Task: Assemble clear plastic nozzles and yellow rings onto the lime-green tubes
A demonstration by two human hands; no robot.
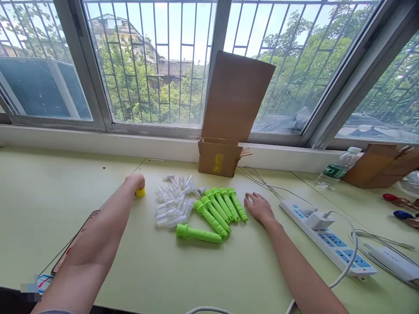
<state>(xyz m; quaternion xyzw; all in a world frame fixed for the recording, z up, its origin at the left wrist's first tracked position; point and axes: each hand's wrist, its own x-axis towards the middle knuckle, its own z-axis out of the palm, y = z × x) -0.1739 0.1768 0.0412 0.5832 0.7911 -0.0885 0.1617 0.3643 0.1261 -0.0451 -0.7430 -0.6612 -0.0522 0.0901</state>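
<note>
On the left of the table, my left hand is closed on a small yellow ring-shaped piece at the tabletop; its fingers are mostly hidden behind the hand. My right hand lies on the table with its fingers stretched out, holding nothing. Just left of it, several bright green threaded tubes lie side by side in a fan. One green tube lies crosswise in front of them. Between the hands is a loose pile of small clear plastic bottles, some with whitish tops.
A cardboard box with a tall raised flap stands against the window ledge. On the right are a power strip with cables, a water bottle and another cardboard box. A phone lies partly under my left forearm.
</note>
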